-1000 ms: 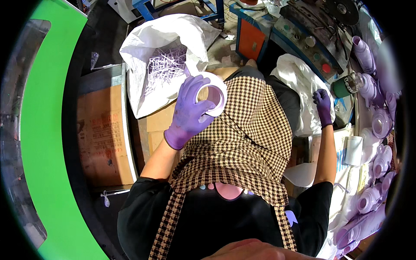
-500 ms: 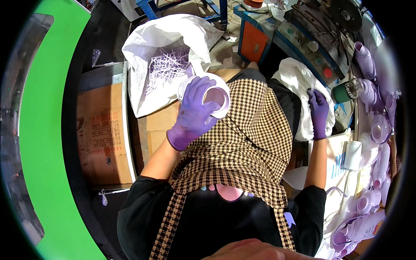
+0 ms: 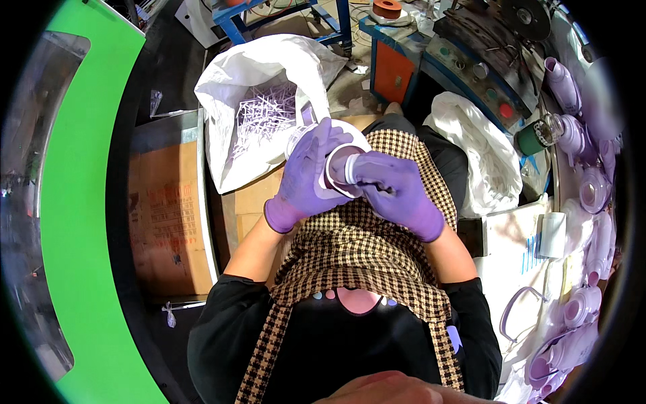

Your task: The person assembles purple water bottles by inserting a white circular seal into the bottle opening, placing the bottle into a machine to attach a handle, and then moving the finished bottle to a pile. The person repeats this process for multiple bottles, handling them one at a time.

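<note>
My left hand (image 3: 304,176), in a purple glove, is wrapped round a pale lilac plastic container (image 3: 352,137) above my lap, its round mouth turned toward the right. At that mouth is my right hand (image 3: 402,192), also gloved in purple, with its fingers closed on a small white ring (image 3: 350,168). The fingers hide part of the ring and the lower rim of the container. Just beyond my left hand stands an open white sack (image 3: 219,81) holding many thin lilac sticks (image 3: 266,111).
A second white bag (image 3: 464,128) with pale stringy contents stands by my right knee. Lilac plastic parts (image 3: 582,306) and a white roll (image 3: 552,235) line the right side. A cardboard box (image 3: 168,222) and a green panel (image 3: 77,222) are at left; a machine panel (image 3: 471,67) stands ahead.
My right hand has come from the white bag at the right to the container's mouth, bringing the white ring. My left hand keeps its hold on the container, which has shifted slightly right.
</note>
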Tool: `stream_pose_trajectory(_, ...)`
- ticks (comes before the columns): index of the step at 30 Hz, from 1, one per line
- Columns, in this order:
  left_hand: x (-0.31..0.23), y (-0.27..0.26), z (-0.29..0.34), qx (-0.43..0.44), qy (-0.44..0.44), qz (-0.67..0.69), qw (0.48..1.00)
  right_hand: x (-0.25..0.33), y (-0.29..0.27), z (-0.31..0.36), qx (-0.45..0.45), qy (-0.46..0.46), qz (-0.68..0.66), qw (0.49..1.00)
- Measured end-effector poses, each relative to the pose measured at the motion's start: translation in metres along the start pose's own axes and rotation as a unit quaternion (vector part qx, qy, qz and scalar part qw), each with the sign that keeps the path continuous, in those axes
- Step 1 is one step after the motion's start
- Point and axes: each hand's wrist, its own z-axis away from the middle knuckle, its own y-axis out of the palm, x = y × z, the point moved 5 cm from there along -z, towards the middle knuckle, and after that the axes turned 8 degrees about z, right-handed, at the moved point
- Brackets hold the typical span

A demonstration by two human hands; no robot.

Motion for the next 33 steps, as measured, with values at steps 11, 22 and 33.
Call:
stream_pose_trajectory(11,-0.005,0.015,-0.008,0.018,0.051,0.019,0.998,-0.007,0.027,0.004,0.051,0.052,0.217,0.973)
stream_pose_trajectory(22,-0.006,0.027,-0.004,0.039,0.032,-0.034,0.998,0.009,0.027,0.027,0.121,0.031,0.226,0.966)
stream_pose_trajectory(33,-0.049,0.043,0.054,0.212,0.344,-0.131,0.905,-0.011,-0.128,0.209,-0.266,0.095,0.309,0.908)
